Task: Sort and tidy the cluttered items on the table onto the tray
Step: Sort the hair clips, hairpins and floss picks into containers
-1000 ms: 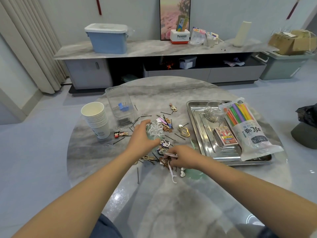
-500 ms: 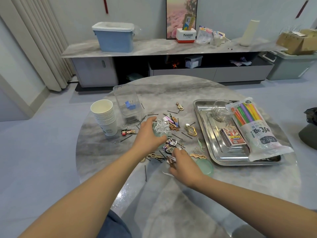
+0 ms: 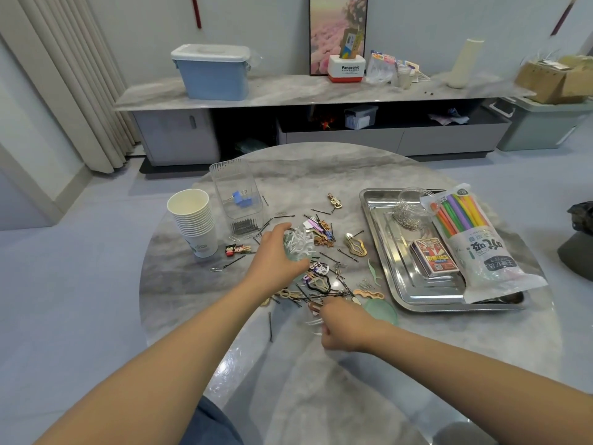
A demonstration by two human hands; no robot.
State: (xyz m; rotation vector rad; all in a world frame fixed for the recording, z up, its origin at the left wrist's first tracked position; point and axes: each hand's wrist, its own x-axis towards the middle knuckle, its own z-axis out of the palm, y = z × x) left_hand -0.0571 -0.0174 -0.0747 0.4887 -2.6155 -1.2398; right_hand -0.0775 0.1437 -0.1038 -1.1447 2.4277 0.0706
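Head view: left hand [image 3: 276, 258] grips white floss picks [image 3: 303, 244].

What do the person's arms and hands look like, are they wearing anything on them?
Both arms are bare along their whole visible length: no sleeve shows on either forearm. The left hand and the right hand wear no gloves, and no watch, bracelet or ring can be seen on them from this view. The only clothing in sight is a patch of blue-grey fabric at the bottom edge.
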